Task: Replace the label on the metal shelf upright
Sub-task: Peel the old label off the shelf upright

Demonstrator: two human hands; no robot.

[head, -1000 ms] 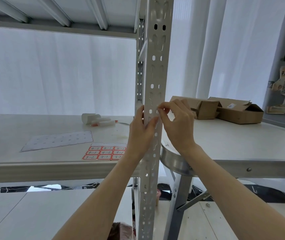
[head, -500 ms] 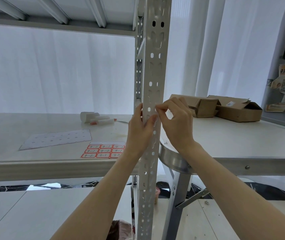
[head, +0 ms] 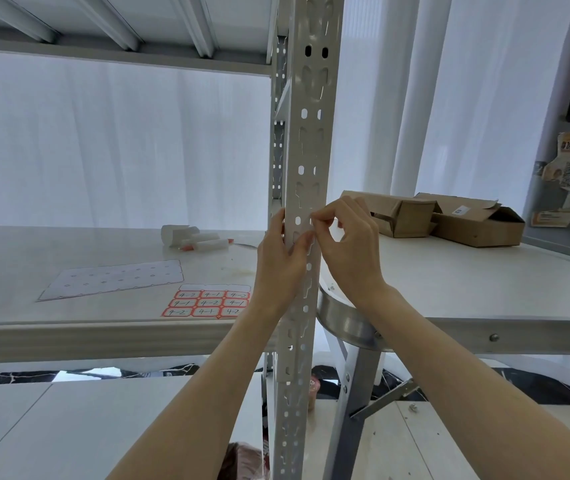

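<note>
The grey perforated metal shelf upright (head: 308, 140) runs top to bottom through the middle of the view. My left hand (head: 281, 261) wraps around its left edge at shelf height, thumb pressed on the front face. My right hand (head: 351, 251) is at the same height on the right side. Its thumb and forefinger are pinched together on the upright's front, just above my left thumb. The label under the fingertips is too small and too covered to make out. A sheet of red-bordered labels (head: 207, 303) marked 4-1 and 4-2 lies on the white shelf board (head: 34, 258) to the left.
A used white backing sheet (head: 113, 279) lies left of the label sheet. White rolls and markers (head: 195, 236) lie further back. Open cardboard boxes (head: 449, 220) sit on the table to the right. A round metal rim (head: 344, 320) is behind the upright, below my right wrist.
Both hands stay at the same spot on the upright. My right fingertips have closed a little tighter against the front face, and the view has tilted slightly.
</note>
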